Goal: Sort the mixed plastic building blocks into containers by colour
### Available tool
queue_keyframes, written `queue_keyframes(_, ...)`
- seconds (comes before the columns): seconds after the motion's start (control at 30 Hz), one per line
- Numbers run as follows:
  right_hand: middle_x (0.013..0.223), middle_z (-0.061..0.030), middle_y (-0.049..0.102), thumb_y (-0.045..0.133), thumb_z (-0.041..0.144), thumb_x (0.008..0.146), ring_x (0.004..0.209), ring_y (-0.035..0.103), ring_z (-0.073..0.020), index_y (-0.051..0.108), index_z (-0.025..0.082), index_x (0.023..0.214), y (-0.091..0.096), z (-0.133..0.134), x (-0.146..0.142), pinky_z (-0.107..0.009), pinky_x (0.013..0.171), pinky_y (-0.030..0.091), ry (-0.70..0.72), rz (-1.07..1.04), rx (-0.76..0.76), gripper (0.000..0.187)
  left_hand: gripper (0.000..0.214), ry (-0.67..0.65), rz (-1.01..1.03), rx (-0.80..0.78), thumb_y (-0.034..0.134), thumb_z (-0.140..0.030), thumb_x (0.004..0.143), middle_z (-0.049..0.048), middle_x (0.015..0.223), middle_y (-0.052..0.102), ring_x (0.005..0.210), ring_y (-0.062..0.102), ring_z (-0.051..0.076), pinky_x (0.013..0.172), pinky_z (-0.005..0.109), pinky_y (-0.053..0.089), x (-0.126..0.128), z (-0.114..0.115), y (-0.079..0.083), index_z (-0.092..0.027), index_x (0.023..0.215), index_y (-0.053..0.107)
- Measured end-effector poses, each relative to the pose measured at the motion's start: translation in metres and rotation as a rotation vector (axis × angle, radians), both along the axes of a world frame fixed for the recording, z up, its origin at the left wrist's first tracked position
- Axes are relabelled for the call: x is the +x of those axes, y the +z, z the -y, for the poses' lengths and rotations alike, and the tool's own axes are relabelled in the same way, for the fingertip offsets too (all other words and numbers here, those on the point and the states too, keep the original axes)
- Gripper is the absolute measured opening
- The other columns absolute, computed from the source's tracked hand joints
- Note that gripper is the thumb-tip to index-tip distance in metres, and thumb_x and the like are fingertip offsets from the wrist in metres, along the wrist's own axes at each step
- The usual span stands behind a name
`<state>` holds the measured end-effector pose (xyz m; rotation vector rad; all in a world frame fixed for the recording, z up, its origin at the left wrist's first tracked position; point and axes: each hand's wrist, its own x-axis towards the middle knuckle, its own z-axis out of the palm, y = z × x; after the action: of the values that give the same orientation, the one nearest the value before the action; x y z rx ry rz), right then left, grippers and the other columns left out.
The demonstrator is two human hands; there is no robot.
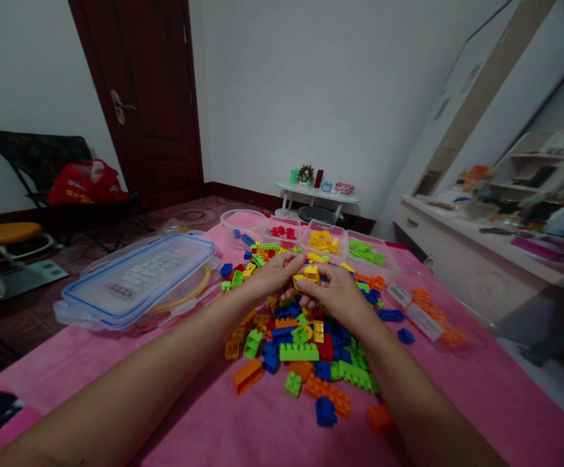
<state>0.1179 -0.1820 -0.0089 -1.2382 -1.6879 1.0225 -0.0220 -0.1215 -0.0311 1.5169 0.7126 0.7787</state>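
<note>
Both of my hands meet above a heap of loose toy building bricks (298,352) in green, blue, orange, red and yellow. Yellow building bricks (312,273) are between them. My right hand (337,293) is closed, its thumb and fingers gripping these yellow bricks from the right. From the left, my left hand (276,275) curves in with its fingers bent against the same bricks. Some fingertips are hidden behind the bricks and the other hand. Just beyond the hands stands a clear tub of yellow bricks (324,242).
Other clear tubs hold blue bricks (243,237), red bricks (283,232), green bricks (367,251) and, at right, orange bricks (435,318). Clear lids with a blue seal (138,279) lie stacked at left. A pink cloth (194,402) covers the table; a white dresser (452,253) stands right.
</note>
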Motion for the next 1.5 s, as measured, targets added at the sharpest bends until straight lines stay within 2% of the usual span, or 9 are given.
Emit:
queue_keyframes(0.13, 0.066, -0.0013, 0.067, 0.066, 0.041, 0.072, 0.059, 0.064, -0.0148, 0.061, 0.016, 0.083, -0.001, -0.004, 0.004, -0.024, 0.054, 0.051, -0.116, -0.042, 0.047, 0.028, 0.046, 0.24, -0.106, 0.321, 0.036, -0.055, 0.088, -0.0008, 0.061, 0.059, 0.046, 0.054, 0.011, 0.046, 0.022, 0.044, -0.004, -0.004, 0.002, -0.018, 0.111, 0.053)
queue_keyframes(0.3, 0.065, -0.002, 0.067, 0.065, 0.043, 0.074, 0.057, 0.063, -0.0136, 0.06, 0.014, 0.086, 0.0, -0.016, 0.025, -0.024, 0.055, 0.052, -0.216, 0.03, -0.007, 0.032, 0.037, 0.513, -0.428, 0.876, 0.045, -0.044, 0.088, 0.0077, 0.118, 0.06, 0.111, 0.053, 0.022, 0.098, 0.037, 0.04, -0.017, -0.018, -0.015, -0.021, 0.11, 0.062)
queue_keyframes(0.57, 0.063, -0.0037, 0.065, 0.061, 0.024, 0.081, 0.058, 0.065, -0.0143, 0.056, 0.014, 0.075, 0.028, -0.086, 0.051, -0.024, 0.056, 0.052, -0.247, 0.387, -0.218, 0.013, 0.05, 0.311, -0.705, 0.923, 0.037, -0.054, 0.088, 0.005, 0.126, 0.057, 0.126, 0.038, 0.026, 0.109, 0.045, 0.023, -0.016, -0.025, -0.046, -0.027, 0.128, 0.052)
queue_keyframes(0.77, 0.105, -0.0155, 0.065, 0.071, 0.031, 0.071, 0.091, 0.064, -0.0257, 0.059, 0.013, 0.109, 0.042, -0.128, 0.059, -0.033, 0.074, 0.049, -0.511, 0.764, 0.131, 0.044, 0.053, 0.302, -0.673, 0.888, 0.037, -0.056, 0.087, 0.0063, 0.128, 0.056, 0.126, 0.038, 0.026, 0.108, 0.046, 0.022, -0.019, -0.025, -0.044, -0.027, 0.128, 0.052)
queue_keyframes(0.9, 0.092, -0.0084, 0.069, 0.058, 0.034, 0.08, 0.079, 0.064, -0.02, 0.068, 0.017, 0.09, 0.035, -0.092, 0.016, -0.029, 0.068, 0.044, -0.326, 0.882, 0.427, 0.023, 0.052, 0.293, -0.601, 0.85, 0.043, -0.055, 0.085, 0.0073, 0.127, 0.057, 0.126, 0.038, 0.027, 0.108, 0.047, 0.022, -0.02, -0.028, -0.047, -0.025, 0.126, 0.055)
queue_keyframes(1.07, 0.075, -0.0031, 0.067, 0.052, 0.027, 0.083, 0.071, 0.059, -0.0175, 0.065, 0.022, 0.072, 0.011, 0.013, -0.062, -0.029, 0.068, 0.042, 0.019, 0.827, 0.467, 0.018, 0.039, 0.147, -0.499, 0.703, 0.049, -0.041, 0.084, 0.0046, 0.121, 0.063, 0.115, 0.051, 0.022, 0.103, 0.036, 0.034, -0.028, -0.042, -0.038, -0.025, 0.117, 0.062)
queue_keyframes(1.2, 0.107, -0.0053, 0.065, 0.058, 0.034, 0.081, 0.102, 0.054, -0.0219, 0.065, 0.022, 0.094, -0.024, 0.068, -0.098, -0.039, 0.096, 0.035, 0.356, 0.809, 0.559, 0.019, 0.036, 0.057, -0.387, 0.58, 0.046, -0.033, 0.085, 0.0048, 0.109, 0.069, 0.098, 0.061, 0.019, 0.089, 0.03, 0.044, -0.043, -0.052, -0.014, -0.019, 0.112, 0.065)
queue_keyframes(1.4, 0.14, -0.0113, 0.043, 0.041, 0.045, 0.09, 0.135, 0.026, -0.0269, 0.052, 0.02, 0.125, -0.054, 0.062, -0.111, -0.052, 0.111, 0.011, 0.259, 0.957, 0.519, 0.044, 0.03, 0.553, -0.943, 0.591, 0.049, -0.031, 0.081, 0.0088, 0.1, 0.07, 0.094, 0.063, 0.023, 0.084, 0.033, 0.046, -0.078, -0.054, 0.017, -0.022, 0.1, 0.07)
queue_keyframes(1.5, 0.137, -0.0122, 0.046, 0.041, 0.047, 0.09, 0.136, 0.023, -0.0289, 0.053, 0.019, 0.124, -0.055, 0.051, -0.107, -0.055, 0.111, 0.007, 0.202, 1.012, 0.535, 0.045, 0.034, 0.57, -1.237, 0.506, 0.053, -0.04, 0.078, 0.0118, 0.109, 0.067, 0.101, 0.061, 0.026, 0.085, 0.035, 0.046, -0.089, -0.051, 0.02, -0.023, 0.102, 0.069)
